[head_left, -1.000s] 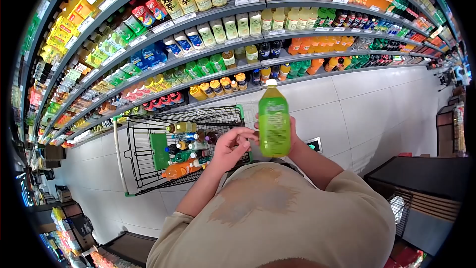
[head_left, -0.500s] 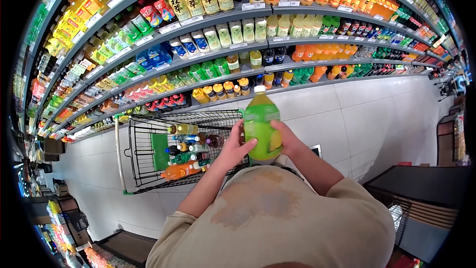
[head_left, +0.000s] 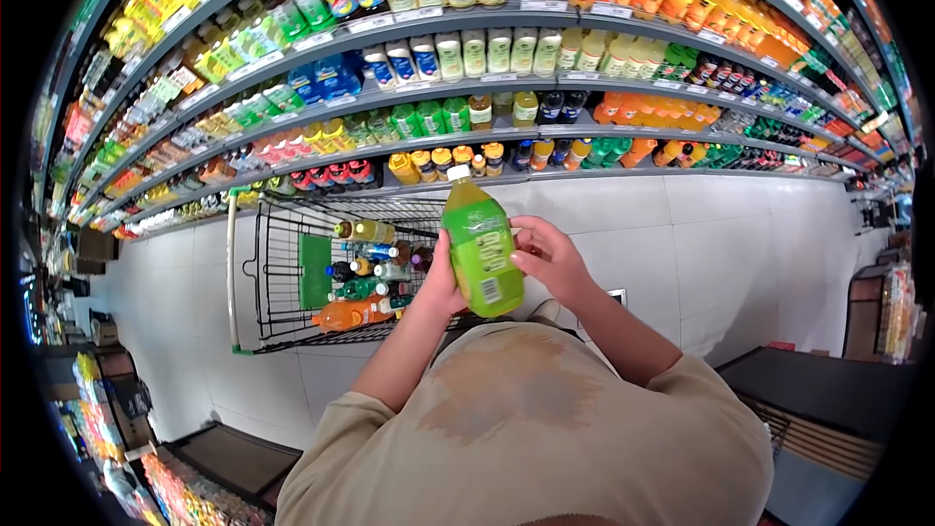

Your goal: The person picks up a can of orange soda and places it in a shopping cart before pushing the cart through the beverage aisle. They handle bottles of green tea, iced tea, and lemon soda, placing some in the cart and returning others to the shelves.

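A large bottle of yellow-green drink [head_left: 480,248] with a white cap and green label is held upright, slightly tilted, in front of my shirt. My left hand [head_left: 445,276] wraps round its left side, with the fingers partly hidden behind it. On the other side, my right hand [head_left: 553,261] has thumb and curled fingertips against the bottle's right edge. A label side with pale lettering and a barcode faces me. Just left of my hands stands a wire shopping cart [head_left: 282,234] with several drink bottles lying in it, among them an orange one [head_left: 349,314].
Curved-looking shelves [head_left: 448,19] packed with drink bottles run along the far side, with price tags on their edges. Pale floor tiles [head_left: 662,244] lie between shelves and me. Dark display stands [head_left: 808,380] are behind me on the right, and more [head_left: 234,468] on the left.
The bottle has been turned in my hands, so the barcode side shows instead of the fruit picture. It has moved slightly left, and my right-hand grip has loosened. The view has shifted slightly.
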### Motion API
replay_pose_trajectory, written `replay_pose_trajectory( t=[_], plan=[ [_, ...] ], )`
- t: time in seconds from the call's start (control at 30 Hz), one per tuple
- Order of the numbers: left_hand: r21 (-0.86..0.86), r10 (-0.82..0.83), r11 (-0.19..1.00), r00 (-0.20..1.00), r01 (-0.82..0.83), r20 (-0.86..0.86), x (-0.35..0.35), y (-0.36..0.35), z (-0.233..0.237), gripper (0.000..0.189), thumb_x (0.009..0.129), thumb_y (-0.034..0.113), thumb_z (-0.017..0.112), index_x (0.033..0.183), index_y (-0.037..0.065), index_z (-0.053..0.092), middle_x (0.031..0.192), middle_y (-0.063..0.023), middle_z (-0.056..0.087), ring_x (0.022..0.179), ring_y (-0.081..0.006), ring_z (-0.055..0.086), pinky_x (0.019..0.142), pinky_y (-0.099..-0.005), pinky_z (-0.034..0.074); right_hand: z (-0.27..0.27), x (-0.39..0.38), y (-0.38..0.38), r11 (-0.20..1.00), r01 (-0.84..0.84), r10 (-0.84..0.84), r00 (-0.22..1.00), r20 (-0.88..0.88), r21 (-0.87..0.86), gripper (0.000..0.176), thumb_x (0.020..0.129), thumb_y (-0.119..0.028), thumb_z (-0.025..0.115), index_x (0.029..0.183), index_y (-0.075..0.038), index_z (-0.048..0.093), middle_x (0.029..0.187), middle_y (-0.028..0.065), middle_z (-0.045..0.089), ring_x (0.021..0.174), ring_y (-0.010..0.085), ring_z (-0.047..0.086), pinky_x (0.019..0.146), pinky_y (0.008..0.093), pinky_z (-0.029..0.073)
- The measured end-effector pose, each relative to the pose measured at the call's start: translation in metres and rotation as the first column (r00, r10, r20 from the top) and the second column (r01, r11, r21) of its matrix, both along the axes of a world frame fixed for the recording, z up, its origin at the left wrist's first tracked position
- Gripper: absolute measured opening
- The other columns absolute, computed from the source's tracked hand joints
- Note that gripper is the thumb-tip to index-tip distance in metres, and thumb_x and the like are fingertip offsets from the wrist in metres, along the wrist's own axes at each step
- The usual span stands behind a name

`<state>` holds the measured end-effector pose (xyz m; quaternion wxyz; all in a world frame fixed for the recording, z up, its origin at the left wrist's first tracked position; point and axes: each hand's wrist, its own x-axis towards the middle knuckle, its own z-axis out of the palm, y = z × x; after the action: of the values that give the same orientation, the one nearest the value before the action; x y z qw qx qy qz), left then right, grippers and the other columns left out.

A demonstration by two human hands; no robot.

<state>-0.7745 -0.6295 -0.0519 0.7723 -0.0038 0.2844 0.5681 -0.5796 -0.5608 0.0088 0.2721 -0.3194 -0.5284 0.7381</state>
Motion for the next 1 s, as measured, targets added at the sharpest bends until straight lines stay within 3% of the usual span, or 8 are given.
replay_pose_trajectory(
  t=[0.3,0.43,0.5,0.57,0.7,0.77,0.87,1.0],
  plan=[
    [0.346,-0.303,0.927,0.828,0.143,0.471,-0.027,-0.023,-0.023,0.079,0.086,0.071,0.044,0.124,0.004,0.06,0.108,-0.02,0.064,0.09,-0.0441,0.065,0.078,-0.0594,0.051,-0.013,-0.028,-0.018,0.996,-0.084,0.083,0.992,-0.095,-0.016,0.022,0.096,-0.007,0.062,0.118,-0.004,0.058,0.093,0.0028,0.065,0.078,0.0075,0.059,0.068,0.0235,0.048],
    [0.39,-0.354,0.896,0.87,0.211,0.343,-0.045,-0.025,-0.02,0.077,0.093,0.068,0.041,0.128,0.003,0.058,0.122,-0.0225,0.063,0.102,-0.0446,0.065,0.086,-0.0584,0.053,-0.025,-0.041,-0.021,0.994,-0.088,0.084,0.994,-0.072,-0.061,0.025,0.096,-0.009,0.063,0.118,-0.003,0.053,0.093,0.0026,0.063,0.079,0.0074,0.059,0.067,0.0233,0.049],
    [-0.075,0.032,0.997,0.99,-0.022,0.134,-0.045,-0.035,-0.009,0.077,0.098,0.068,0.03,0.135,0.004,0.053,0.127,-0.0214,0.061,0.11,-0.0383,0.065,0.091,-0.0551,0.053,-0.028,-0.049,-0.022,0.991,-0.089,0.084,0.995,-0.055,-0.098,0.034,0.096,-0.01,0.065,0.124,-0.004,0.047,0.102,0.0046,0.063,0.085,0.009,0.06,0.072,0.0246,0.05],
    [-0.01,0.006,1.0,0.999,-0.006,-0.054,-0.053,-0.04,-0.021,0.065,0.103,0.058,0.038,0.14,0.005,0.047,0.129,-0.0166,0.06,0.112,-0.0293,0.065,0.091,-0.0469,0.056,-0.049,-0.057,-0.025,0.997,-0.08,0.079,0.996,0.038,0.008,0.041,0.096,-0.012,0.067,0.127,-0.002,0.043,0.111,0.0073,0.062,0.096,0.0119,0.06,0.081,0.0278,0.051],
    [0.031,-0.088,0.988,0.713,0.153,-0.696,-0.063,-0.045,-0.029,0.05,0.099,0.033,0.064,0.135,0.003,0.046,0.115,-0.0091,0.06,0.097,-0.0151,0.062,0.08,-0.0324,0.055,-0.086,-0.069,-0.041,0.996,0.045,-0.023,0.965,0.26,-0.078,0.051,0.095,-0.02,0.07,0.133,0.002,0.044,0.12,0.0115,0.062,0.108,0.0173,0.06,0.094,0.0326,0.049],
    [0.197,0.031,0.942,0.514,0.271,-0.857,-0.064,-0.055,-0.049,0.049,0.099,0.033,0.064,0.132,0.001,0.047,0.112,-0.0079,0.06,0.094,-0.0138,0.061,0.076,-0.0289,0.053,-0.088,-0.077,-0.047,0.891,0.078,-0.109,0.993,-0.044,-0.447,0.055,0.096,-0.029,0.067,0.137,0.0,0.045,0.123,0.0137,0.062,0.111,0.0229,0.062,0.097,0.0379,0.051],
    [0.165,-0.026,0.947,0.576,0.276,-0.817,-0.069,-0.068,-0.056,0.043,0.104,0.034,0.055,0.133,0.004,0.048,0.108,-0.0042,0.058,0.092,-0.0094,0.057,0.076,-0.025,0.05,-0.103,-0.066,-0.049,0.647,0.016,-0.129,0.988,-0.089,-0.762,0.056,0.097,-0.037,0.061,0.14,-0.004,0.045,0.131,0.014,0.059,0.118,0.0275,0.061,0.102,0.0437,0.05],
    [0.049,-0.154,0.965,0.708,0.257,-0.69,-0.073,-0.093,-0.071,0.036,0.108,0.036,0.045,0.128,0.009,0.054,0.099,0.0014,0.06,0.081,-0.0069,0.058,0.071,-0.0244,0.051,-0.117,-0.061,-0.056,0.702,-0.128,-0.025,0.979,-0.205,-0.701,0.063,0.093,-0.041,0.063,0.14,-0.003,0.046,0.133,0.0162,0.059,0.12,0.0318,0.06,0.104,0.0478,0.049]
  ],
)
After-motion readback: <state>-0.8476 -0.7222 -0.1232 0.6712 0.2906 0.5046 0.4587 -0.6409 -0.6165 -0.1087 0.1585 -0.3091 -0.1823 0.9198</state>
